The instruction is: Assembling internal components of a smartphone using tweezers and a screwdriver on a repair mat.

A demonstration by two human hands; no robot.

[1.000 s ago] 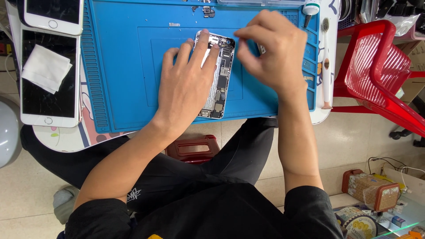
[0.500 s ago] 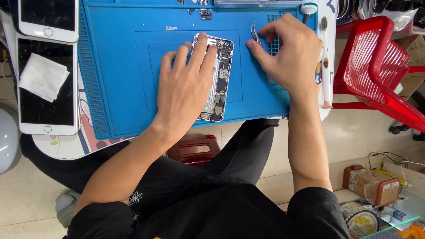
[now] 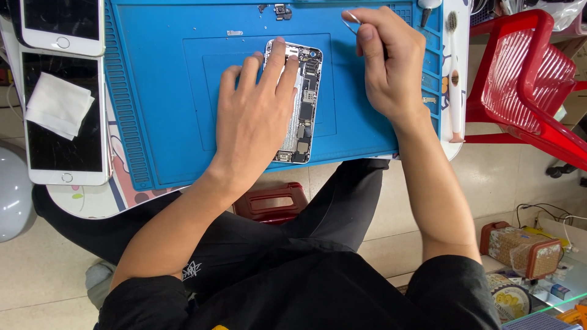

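Two hands at work over a blue mat [image 3: 183, 91] that covers most of a small white table [image 3: 455, 143]. Left hand [image 3: 254, 119]: flat, fingers spread, pressed on an opened phone [image 3: 302, 104] lying lengthwise near the mat's centre, its circuit boards exposed along the right edge. Right hand [image 3: 388, 58]: loosely curled, thumb and forefinger pinched on thin metal tweezers [image 3: 350, 21], held just above the mat's upper right, apart from the phone. Small loose parts [image 3: 281, 9] lie at the mat's top edge. Right margin of the table: a white toothbrush [image 3: 454, 79] laid lengthwise. Left of the mat: two white phones, one [image 3: 61, 24] above, one with a cracked screen [image 3: 64, 146] below, the latter bearing a folded white cloth [image 3: 58, 104]. Room: pale tiled floor [image 3: 36, 269]; red plastic chair [image 3: 526, 79] to the right; low red stool [image 3: 272, 201] beneath the table; patterned tin box [image 3: 520, 247] at lower right.
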